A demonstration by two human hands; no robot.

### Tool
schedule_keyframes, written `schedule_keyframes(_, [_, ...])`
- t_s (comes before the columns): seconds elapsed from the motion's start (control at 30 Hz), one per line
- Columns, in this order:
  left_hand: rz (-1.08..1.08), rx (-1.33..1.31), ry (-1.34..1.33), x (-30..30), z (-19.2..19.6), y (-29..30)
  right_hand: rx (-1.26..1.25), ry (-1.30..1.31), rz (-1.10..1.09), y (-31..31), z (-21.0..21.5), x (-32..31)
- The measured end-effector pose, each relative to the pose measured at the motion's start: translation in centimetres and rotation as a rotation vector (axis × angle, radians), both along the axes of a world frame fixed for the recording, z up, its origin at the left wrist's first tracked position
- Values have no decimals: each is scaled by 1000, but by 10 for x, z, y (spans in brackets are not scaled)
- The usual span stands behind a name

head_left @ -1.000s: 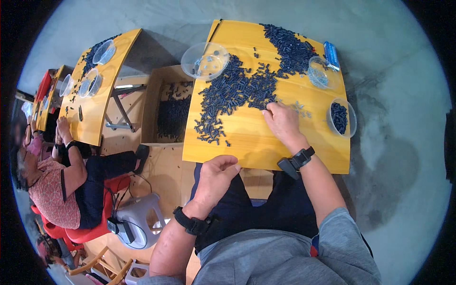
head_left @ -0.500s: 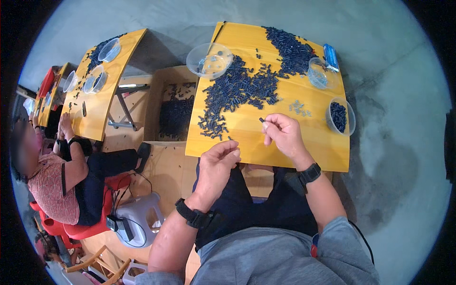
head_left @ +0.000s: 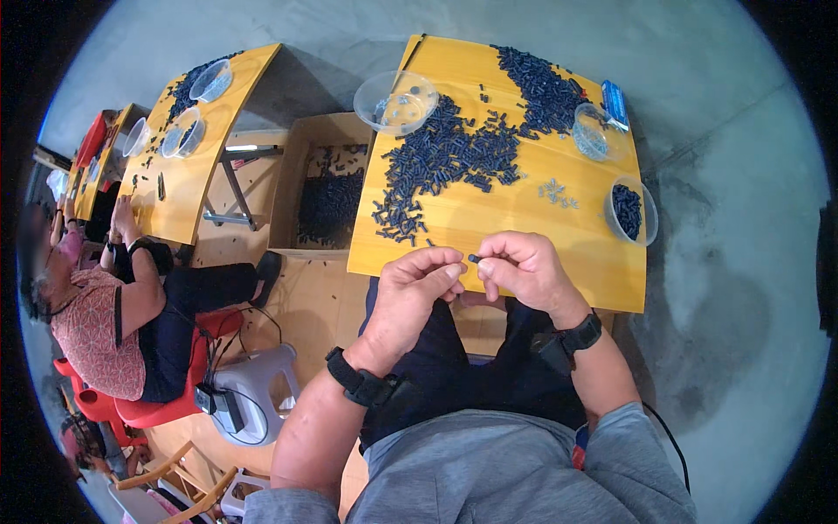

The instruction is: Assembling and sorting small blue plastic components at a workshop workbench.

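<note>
At the near edge of the yellow table (head_left: 524,218), just above my lap, I see both hands close together; the right hand (head_left: 524,271) pinches a small dark piece (head_left: 473,258) between thumb and finger, and the left hand (head_left: 417,284) is curled with its fingertips almost touching that piece; I cannot tell if the left hand holds anything of its own. The piece is short and thin; its long side lies about left to right, with one end poking out toward the left hand.

The hands hang over the table's front edge, not resting on it. Just beyond them the table top is bare for a little way; farther up lies a big pile of dark pieces (head_left: 454,157), spreading to the far right corner. A clear bowl (head_left: 397,100) sits at the far left edge, a second clear bowl (head_left: 594,133) near the right edge, and a tub of dark pieces (head_left: 630,210) close to the right edge below it. A few pale bits (head_left: 555,192) lie between the pile and the tub.

To the left, beside the table, a cardboard box (head_left: 327,196) stands on the floor; another person (head_left: 113,297) sits well apart at the next table.
</note>
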State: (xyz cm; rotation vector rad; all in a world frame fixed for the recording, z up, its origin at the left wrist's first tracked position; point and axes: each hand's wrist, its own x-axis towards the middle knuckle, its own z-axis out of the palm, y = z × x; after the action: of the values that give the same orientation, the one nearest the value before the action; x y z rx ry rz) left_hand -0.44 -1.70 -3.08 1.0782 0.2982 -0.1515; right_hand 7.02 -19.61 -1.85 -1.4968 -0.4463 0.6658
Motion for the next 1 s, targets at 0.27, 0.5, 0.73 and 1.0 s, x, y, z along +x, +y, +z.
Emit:
schedule_keyframes(0.27, [-291, 95, 144, 0, 8, 6, -137, -622, 296, 1, 19, 2])
schedule_keyframes(0.5, [-441, 153, 161, 1, 12, 11, -198, -491, 349, -5, 26, -1])
schedule_keyframes(0.73, [-471, 43, 219, 0, 14, 7, -492, -433, -241, -44, -39, 62])
schedule_keyframes(1.0, [-402, 57, 210, 1, 11, 10, -739, -855, -309, -46, -55, 118])
